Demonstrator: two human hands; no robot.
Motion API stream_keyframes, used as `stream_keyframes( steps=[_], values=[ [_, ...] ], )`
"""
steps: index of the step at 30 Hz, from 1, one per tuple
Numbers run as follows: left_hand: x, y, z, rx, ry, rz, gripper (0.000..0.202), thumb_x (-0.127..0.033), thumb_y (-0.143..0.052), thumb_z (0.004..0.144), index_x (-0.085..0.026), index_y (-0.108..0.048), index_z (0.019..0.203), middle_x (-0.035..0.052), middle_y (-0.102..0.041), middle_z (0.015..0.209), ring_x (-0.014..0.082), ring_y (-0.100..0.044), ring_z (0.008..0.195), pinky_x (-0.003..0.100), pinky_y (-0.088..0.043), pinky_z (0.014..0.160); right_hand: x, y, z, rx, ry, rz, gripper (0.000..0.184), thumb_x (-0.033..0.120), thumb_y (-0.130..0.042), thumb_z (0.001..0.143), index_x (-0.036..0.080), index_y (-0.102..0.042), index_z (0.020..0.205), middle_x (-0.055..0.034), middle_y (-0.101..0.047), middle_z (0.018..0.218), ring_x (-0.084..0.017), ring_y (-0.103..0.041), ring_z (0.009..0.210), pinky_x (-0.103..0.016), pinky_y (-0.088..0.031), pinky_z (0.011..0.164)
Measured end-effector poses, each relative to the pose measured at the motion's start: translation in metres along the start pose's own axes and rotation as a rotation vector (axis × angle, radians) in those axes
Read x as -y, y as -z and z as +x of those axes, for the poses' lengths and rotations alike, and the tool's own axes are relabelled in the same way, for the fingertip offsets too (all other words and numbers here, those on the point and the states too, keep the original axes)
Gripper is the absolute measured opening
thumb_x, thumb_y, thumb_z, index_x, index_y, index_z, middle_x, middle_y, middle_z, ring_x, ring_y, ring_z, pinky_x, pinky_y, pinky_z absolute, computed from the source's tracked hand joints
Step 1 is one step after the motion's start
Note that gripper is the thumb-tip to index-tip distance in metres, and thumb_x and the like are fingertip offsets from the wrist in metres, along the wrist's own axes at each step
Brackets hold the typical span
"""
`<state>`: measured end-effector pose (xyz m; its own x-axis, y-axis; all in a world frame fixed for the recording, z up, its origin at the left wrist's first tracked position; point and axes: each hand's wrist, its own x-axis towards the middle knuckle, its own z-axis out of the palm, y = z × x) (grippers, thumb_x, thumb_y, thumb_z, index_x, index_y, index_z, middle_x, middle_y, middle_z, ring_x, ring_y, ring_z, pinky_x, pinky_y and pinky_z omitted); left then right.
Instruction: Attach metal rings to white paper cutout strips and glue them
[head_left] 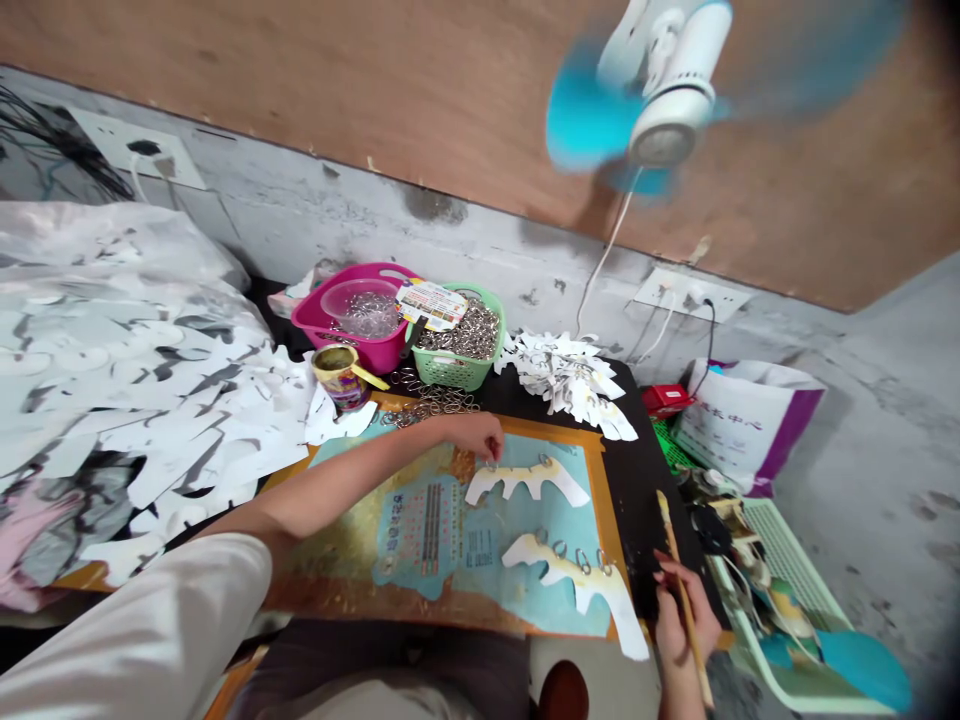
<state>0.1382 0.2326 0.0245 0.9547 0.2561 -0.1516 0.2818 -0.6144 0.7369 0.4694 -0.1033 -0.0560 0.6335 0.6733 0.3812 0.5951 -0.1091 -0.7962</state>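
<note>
card cutouts (525, 482) on the board, how will they handle?

light and thin, a bit stiff but easy to crease. the toothed points look the most fragile, so take hold at the broad body. one lies across the middle of the printed board (596, 470), the other toward 4 o'clock, with metal rings (581, 560) standing along their upper edges.

and each grip?

left hand (476, 436) is at 12 o'clock on the board, its grip curled down by the upper cutout. i can't tell if it has a ring. right hand (681, 622), at 4 o'clock, has its grip closed round a slim wooden brush (681, 585).

what about the containers?

pink plastic basket (352, 350), at 11 o'clock, holds a clear bowl (358, 308) of small rings. green mesh basket (450, 370), just beside it at 12, is heaped with more rings. yellow-stained cup (341, 378), at 10, has a glue-like liquid and a stick in it.

anything else near?

black bench (637, 480) under the board, and a heap of white cutouts (172, 420) at 9 o'clock.
</note>
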Motion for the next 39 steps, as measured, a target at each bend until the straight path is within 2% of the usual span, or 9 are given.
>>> stream_keyframes(
  steps=[7, 11, 15, 18, 20, 24, 28, 33, 39],
  values=[
    [0.001, -0.009, 0.005, -0.037, -0.055, 0.112, 0.019, -0.003, -0.068, 0.072, -0.018, -0.078, 0.078, 0.0017, -0.076, 0.082, 0.0135, -0.066, 0.073, 0.018, -0.045, 0.067, 0.001, -0.001, 0.0, -0.01, -0.008, 0.006, 0.028, 0.035, -0.062, 0.076, 0.017, -0.065, 0.096, -0.0111, -0.072, 0.104, -0.025, -0.064, 0.087, -0.035, -0.047, 0.083],
    [0.0, -0.009, 0.001, -0.055, -0.065, 0.164, 0.028, -0.004, -0.065, 0.076, -0.02, -0.077, 0.095, 0.0009, -0.075, 0.088, 0.0138, -0.066, 0.077, 0.018, -0.046, 0.071, 0.003, -0.001, 0.0, -0.013, 0.004, -0.022, 0.029, 0.037, -0.061, 0.076, 0.017, -0.066, 0.096, -0.0117, -0.072, 0.103, -0.025, -0.065, 0.086, -0.034, -0.049, 0.081],
    [0.004, 0.009, -0.014, -0.14, -0.025, 0.23, 0.034, -0.007, -0.062, 0.079, -0.019, -0.072, 0.109, 0.0049, -0.071, 0.105, 0.0153, -0.065, 0.085, 0.02, -0.045, 0.075, 0.007, -0.002, 0.001, -0.045, 0.024, -0.043, 0.033, 0.046, -0.06, 0.077, 0.017, -0.066, 0.092, -0.0122, -0.073, 0.101, -0.025, -0.066, 0.083, -0.033, -0.05, 0.076],
    [0.01, 0.026, -0.03, -0.176, 0.02, 0.273, 0.024, -0.009, -0.063, 0.079, -0.016, -0.074, 0.099, 0.0058, -0.07, 0.098, 0.0166, -0.064, 0.084, 0.021, -0.044, 0.075, 0.008, -0.004, 0.001, -0.064, 0.022, -0.029, 0.035, 0.049, -0.061, 0.077, 0.017, -0.066, 0.09, -0.012, -0.074, 0.101, -0.025, -0.067, 0.082, -0.033, -0.05, 0.075],
    [0.014, 0.029, -0.041, -0.159, 0.033, 0.287, 0.018, -0.009, -0.066, 0.075, -0.017, -0.075, 0.089, 0.0042, -0.07, 0.089, 0.017, -0.063, 0.081, 0.021, -0.043, 0.074, 0.007, -0.004, 0.0, -0.066, 0.014, -0.019, 0.034, 0.048, -0.062, 0.077, 0.017, -0.066, 0.09, -0.0118, -0.073, 0.101, -0.025, -0.067, 0.081, -0.033, -0.049, 0.076],
    [0.02, 0.018, -0.053, -0.141, 0.034, 0.271, 0.016, -0.006, -0.068, 0.072, -0.019, -0.074, 0.08, 0.0038, -0.069, 0.089, 0.0168, -0.062, 0.08, 0.021, -0.042, 0.071, 0.006, -0.004, 0.0, -0.059, 0.019, -0.019, 0.034, 0.047, -0.063, 0.076, 0.017, -0.066, 0.092, -0.0112, -0.073, 0.101, -0.024, -0.066, 0.081, -0.032, -0.048, 0.077],
    [0.019, 0.006, -0.049, -0.198, 0.067, 0.203, 0.015, -0.005, -0.065, 0.072, -0.017, -0.073, 0.075, 0.0031, -0.07, 0.08, 0.0158, -0.062, 0.074, 0.021, -0.043, 0.071, 0.012, -0.004, -0.001, -0.058, 0.039, -0.022, 0.034, 0.047, -0.061, 0.077, 0.017, -0.066, 0.092, -0.0115, -0.073, 0.1, -0.024, -0.066, 0.082, -0.032, -0.049, 0.076],
    [0.002, -0.01, -0.025, -0.322, 0.147, 0.038, 0.027, -0.015, -0.062, 0.081, -0.015, -0.074, 0.105, 0.0029, -0.074, 0.079, 0.0145, -0.067, 0.07, 0.019, -0.047, 0.064, 0.02, -0.005, 0.0, -0.083, 0.05, -0.04, 0.036, 0.05, -0.059, 0.078, 0.017, -0.066, 0.09, -0.0112, -0.074, 0.098, -0.026, -0.067, 0.085, -0.033, -0.051, 0.076],
    [-0.023, -0.041, 0.006, -0.403, 0.262, -0.074, 0.026, -0.023, -0.056, 0.089, -0.011, -0.075, 0.103, 0.0044, -0.075, 0.078, 0.0135, -0.069, 0.062, 0.02, -0.051, 0.058, 0.011, -0.005, 0.0, -0.067, 0.017, -0.025, 0.033, 0.047, -0.063, 0.077, 0.016, -0.066, 0.089, -0.0116, -0.074, 0.099, -0.026, -0.067, 0.084, -0.034, -0.05, 0.077]
  ],
)
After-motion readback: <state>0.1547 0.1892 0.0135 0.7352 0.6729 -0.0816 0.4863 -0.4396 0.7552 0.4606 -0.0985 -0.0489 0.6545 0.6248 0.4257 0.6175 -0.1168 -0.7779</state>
